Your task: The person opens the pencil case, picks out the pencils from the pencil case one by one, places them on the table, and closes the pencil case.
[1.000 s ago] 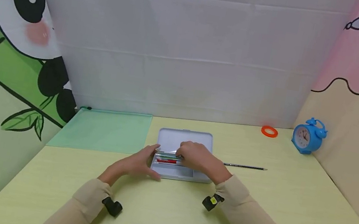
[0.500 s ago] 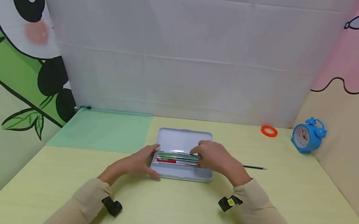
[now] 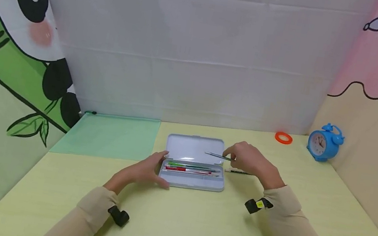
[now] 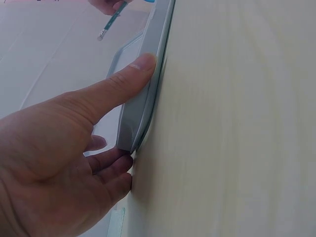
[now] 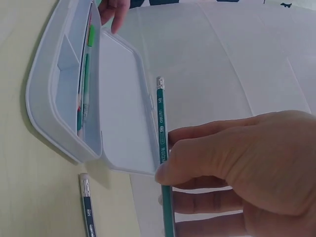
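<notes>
An open white pencil case (image 3: pixel 192 182) lies on the table with its lid (image 3: pixel 191 148) tipped back. Inside are several pens and pencils, among them a red pen (image 3: pixel 176 168) and a green one (image 3: pixel 175 163). My left hand (image 3: pixel 145 169) holds the case at its left end, thumb on the front wall and fingers round the corner. Above the case's right side, my right hand (image 3: pixel 250 160) pinches a green pencil (image 5: pixel 162 123) between thumb and fingers, its eraser end pointing left. A dark pencil (image 5: pixel 88 202) lies on the table right of the case, partly hidden by the right hand in the head view.
A pale green sheet (image 3: pixel 109 137) lies at the back left. Toward the back right are an orange-red ring (image 3: pixel 283 138) and a blue alarm clock (image 3: pixel 322 143). White cloth (image 3: pixel 193 51) hangs behind the table.
My right hand has come up out of the case and moved right, lifting the green pencil. The left hand has stayed on the case.
</notes>
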Motion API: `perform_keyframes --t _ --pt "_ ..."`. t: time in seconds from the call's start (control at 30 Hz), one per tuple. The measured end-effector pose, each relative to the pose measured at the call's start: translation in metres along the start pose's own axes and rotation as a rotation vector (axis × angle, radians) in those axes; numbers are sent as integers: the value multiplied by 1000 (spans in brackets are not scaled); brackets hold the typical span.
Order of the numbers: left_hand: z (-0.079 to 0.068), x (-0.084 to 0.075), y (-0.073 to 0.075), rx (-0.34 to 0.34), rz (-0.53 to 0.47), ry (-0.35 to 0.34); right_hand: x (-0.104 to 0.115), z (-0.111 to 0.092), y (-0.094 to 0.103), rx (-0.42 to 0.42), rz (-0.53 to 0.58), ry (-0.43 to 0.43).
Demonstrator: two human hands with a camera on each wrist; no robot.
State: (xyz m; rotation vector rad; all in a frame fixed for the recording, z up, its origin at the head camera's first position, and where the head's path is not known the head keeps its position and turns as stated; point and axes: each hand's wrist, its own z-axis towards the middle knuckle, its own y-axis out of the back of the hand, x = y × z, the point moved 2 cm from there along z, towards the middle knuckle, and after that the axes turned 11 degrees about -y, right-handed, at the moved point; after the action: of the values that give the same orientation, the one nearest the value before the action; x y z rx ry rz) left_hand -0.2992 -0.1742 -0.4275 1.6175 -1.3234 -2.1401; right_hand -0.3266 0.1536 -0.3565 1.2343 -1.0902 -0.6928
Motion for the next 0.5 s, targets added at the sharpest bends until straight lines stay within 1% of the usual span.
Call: perform_keyframes --t 0.13,0.23,0.37,0.5 --pt "1 3 -1 1 2 -3 -15 0 3 37 -6 -31" --pt "2 5 -2 -1 5 -8 -27 0 5 63 -9 -28" --pt "2 5 -2 -3 14 -11 -42 0 6 99 2 -50" --pt "1 4 -2 -4 14 -5 -55 0 7 132 29 -101"
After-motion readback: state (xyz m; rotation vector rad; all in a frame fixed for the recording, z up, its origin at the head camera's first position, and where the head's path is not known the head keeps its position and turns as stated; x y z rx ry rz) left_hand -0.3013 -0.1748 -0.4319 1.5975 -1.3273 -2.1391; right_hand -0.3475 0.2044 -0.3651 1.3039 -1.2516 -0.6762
